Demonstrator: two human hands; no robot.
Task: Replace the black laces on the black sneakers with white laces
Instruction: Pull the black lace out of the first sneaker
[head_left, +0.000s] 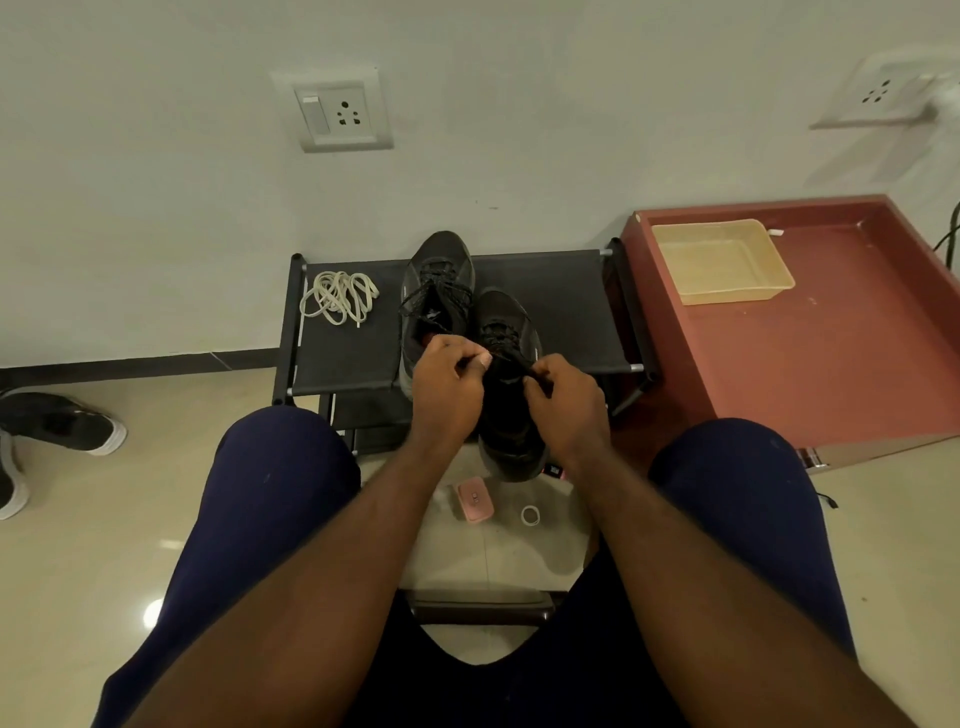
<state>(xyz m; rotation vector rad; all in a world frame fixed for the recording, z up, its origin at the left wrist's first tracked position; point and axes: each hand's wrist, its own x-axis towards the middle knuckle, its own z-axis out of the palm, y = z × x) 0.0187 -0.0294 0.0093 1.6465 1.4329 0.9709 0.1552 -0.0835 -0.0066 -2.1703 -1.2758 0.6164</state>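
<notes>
The near sneaker (511, 431) sits at the front edge of the shoe rack (566, 312), the other sneaker (439, 270) behind it. The left hand (447, 379) and right hand (566, 395) have fingers curled tight, seemingly pinching the black lace (511, 358); dark on dark, hard to tell. It's soft, limp cord, best taken by its stiff tip. The white laces (340, 297) lie coiled at the rack's left

The person wears dark navy trousers (270, 519) (plain cloth, a few pale specks); the forearms are bare, and a pale strip (485, 358), possibly a plaster, wraps one fingertip of the left hand (447, 384).
</notes>
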